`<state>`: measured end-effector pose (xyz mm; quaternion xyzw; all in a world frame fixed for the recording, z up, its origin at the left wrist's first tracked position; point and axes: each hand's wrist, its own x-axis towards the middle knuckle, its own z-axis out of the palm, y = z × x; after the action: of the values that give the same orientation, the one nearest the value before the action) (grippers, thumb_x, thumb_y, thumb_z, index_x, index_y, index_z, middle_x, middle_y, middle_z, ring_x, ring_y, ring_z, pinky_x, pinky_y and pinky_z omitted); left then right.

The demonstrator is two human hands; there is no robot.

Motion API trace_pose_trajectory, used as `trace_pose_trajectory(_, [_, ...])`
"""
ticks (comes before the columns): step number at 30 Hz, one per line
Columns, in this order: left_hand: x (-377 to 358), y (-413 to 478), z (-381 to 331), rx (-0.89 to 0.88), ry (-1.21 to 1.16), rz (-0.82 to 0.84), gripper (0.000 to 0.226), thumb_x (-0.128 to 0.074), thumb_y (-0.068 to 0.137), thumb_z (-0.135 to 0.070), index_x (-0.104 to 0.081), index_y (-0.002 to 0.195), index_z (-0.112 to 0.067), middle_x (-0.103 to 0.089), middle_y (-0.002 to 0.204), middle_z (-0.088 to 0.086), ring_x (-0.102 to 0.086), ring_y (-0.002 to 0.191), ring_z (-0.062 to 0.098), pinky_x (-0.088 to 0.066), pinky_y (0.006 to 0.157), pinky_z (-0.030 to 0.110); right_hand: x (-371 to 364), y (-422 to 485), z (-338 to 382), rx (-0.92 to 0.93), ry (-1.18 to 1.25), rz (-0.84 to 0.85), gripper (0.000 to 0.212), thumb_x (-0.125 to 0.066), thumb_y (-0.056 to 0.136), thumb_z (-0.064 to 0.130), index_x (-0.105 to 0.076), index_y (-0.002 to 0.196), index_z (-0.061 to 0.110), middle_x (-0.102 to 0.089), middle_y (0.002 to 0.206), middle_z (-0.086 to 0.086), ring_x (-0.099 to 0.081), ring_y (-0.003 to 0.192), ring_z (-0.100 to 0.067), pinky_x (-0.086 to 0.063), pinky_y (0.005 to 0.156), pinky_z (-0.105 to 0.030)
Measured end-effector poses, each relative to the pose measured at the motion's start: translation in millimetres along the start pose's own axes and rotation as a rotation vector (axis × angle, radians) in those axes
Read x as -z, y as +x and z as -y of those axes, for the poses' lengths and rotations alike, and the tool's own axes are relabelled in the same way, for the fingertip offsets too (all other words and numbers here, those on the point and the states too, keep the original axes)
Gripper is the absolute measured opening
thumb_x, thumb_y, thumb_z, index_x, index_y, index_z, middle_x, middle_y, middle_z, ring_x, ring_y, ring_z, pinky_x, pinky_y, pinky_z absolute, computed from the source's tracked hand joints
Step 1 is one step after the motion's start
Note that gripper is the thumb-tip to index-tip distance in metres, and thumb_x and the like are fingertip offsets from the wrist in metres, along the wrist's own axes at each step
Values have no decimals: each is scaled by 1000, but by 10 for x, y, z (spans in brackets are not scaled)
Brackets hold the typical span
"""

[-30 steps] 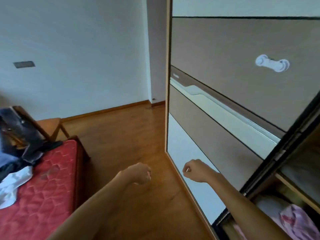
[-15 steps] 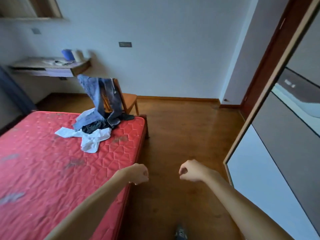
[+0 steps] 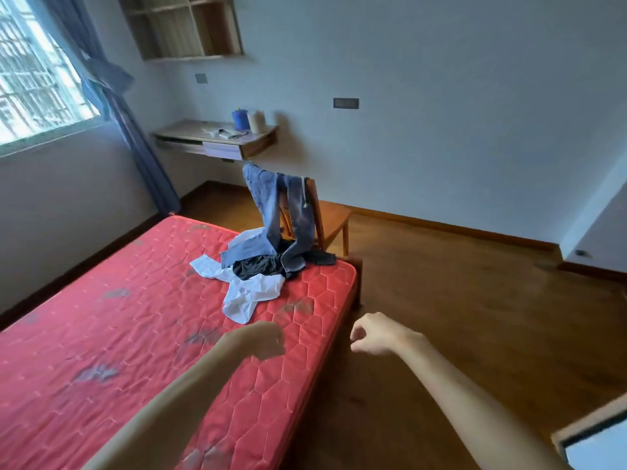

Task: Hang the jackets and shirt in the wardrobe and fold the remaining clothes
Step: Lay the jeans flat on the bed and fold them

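Note:
A heap of clothes lies at the far corner of the red mattress (image 3: 142,320). A white shirt (image 3: 249,291) sprawls in front, a black garment (image 3: 259,266) sits on it, and blue jeans (image 3: 271,212) hang from the back of a wooden chair (image 3: 330,217) down onto the heap. My left hand (image 3: 259,339) hovers over the mattress edge, fingers curled, holding nothing. My right hand (image 3: 373,334) hangs over the floor beside the bed, fingers loosely curled and empty. Both hands are well short of the clothes. Only a corner of the wardrobe (image 3: 590,432) shows at the lower right.
A wall-mounted desk (image 3: 217,142) with a blue container (image 3: 240,119) and a white roll stands behind the chair. A window with a blue curtain (image 3: 135,137) is at the left. Wooden floor (image 3: 458,300) spreads to the right of the bed.
My view has swung left from the wardrobe door to the bed and the heap of clothes. Both hands stay curled and empty out in front of me.

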<state>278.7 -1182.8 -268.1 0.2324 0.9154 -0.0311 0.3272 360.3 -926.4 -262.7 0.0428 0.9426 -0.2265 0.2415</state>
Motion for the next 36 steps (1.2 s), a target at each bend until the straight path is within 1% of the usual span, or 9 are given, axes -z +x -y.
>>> trace_pose_trajectory(5, [446,438,257,56,-120,-45,25,-52,96,-22,-68,112,-14,-57,70,-10,-49,50,0,-41,49,13,513,700,17,55,13,-14,30,-63,88,32,-71,116,25,-68,121,2,-65,106,-17,-53,90,-30])
trace_pose_trajectory(10, [623,867,556,108,-212,-44,28,-52,97,-26,-64,119,-14,-60,90,-4,-49,57,3,-45,57,19,812,1370,60,84,9,3,30,-62,90,29,-70,118,23,-70,117,0,-66,101,-14,-54,88,-29])
trace_pose_trajectory(12, [704,1040,672,121,-235,-14,25,-52,96,-24,-65,117,-17,-60,85,-4,-50,56,4,-42,52,17,893,1629,119,95,-2,17,29,-62,92,28,-70,119,23,-70,117,0,-67,100,-13,-55,86,-28])
trace_pose_trajectory(15, [925,1442,885,144,-364,-6,19,-52,91,-20,-69,97,-25,-62,71,-5,-60,61,13,-43,45,19,1056,2114,198,100,-14,6,28,-61,92,28,-70,119,24,-68,120,0,-67,98,-12,-55,83,-26])
trace_pose_trajectory(17, [1137,1721,1041,140,-437,-33,19,-52,88,-20,-68,83,-29,-68,75,0,-61,58,13,-46,48,22,1176,2444,277,107,-16,-5,28,-61,92,27,-70,118,23,-67,121,0,-67,98,-11,-54,81,-24])
trace_pose_trajectory(21, [1551,2119,1351,106,-509,-44,19,-57,91,-21,-72,103,-23,-66,76,0,-58,46,4,-42,43,16,1424,2982,529,92,-24,39,27,-61,93,27,-69,119,23,-68,119,1,-65,102,-11,-54,85,-26])
trace_pose_trajectory(25, [2050,2512,1764,107,-641,-74,24,-55,84,-17,-69,103,-10,-66,85,7,-66,70,23,-41,41,17,1816,3571,820,87,-5,-61,24,-61,94,28,-72,114,24,-68,113,2,-62,92,-10,-53,80,-25])
trace_pose_trajectory(30, [2446,2957,2128,104,-684,-105,26,-51,83,-17,-69,97,-5,-69,82,2,-75,84,30,-43,45,20,2141,4215,1024,50,15,-101,20,-61,92,30,-75,103,21,-72,103,1,-67,92,-16,-54,83,-32])
trace_pose_trajectory(36, [2861,3612,2352,161,-706,-291,17,-52,90,-27,-64,79,-21,-64,71,-4,-60,61,14,-47,57,19,2468,5180,1067,5,87,-158,27,-57,95,43,-72,105,22,-72,111,0,-65,104,-21,-52,89,-35])
